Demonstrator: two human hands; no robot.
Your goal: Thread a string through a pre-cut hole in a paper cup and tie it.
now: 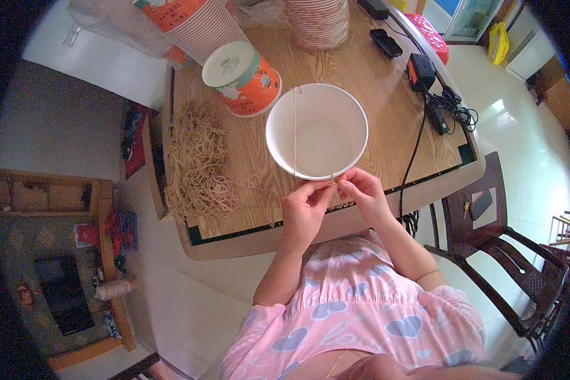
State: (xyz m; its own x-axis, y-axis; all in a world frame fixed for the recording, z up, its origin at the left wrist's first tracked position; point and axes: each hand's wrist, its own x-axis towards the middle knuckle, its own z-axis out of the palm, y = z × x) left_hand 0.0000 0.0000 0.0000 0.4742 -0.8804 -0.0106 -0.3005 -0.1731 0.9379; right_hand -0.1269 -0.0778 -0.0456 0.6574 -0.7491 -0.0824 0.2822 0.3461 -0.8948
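A white paper bucket (326, 136) stands on the wooden table with its round mouth facing up. A thin tan string (295, 126) crosses the left side of the mouth, fixed at the far rim. At the near rim, my left hand (307, 206) pinches a short end of tan string between thumb and fingers. Close beside it, my right hand (364, 195) is closed with thumb and fingertips on the same string end. The fingertips of both hands nearly meet just outside the rim. Left of the bucket lies a loose heap of tan strings (202, 168).
An orange and green printed paper bucket (250, 92) stands upside down behind the heap. Nested bucket stacks (316, 25) fill the table's far side. Black adapters and cables (421, 73) lie at the right. A dark wooden chair (481, 221) stands right of the table.
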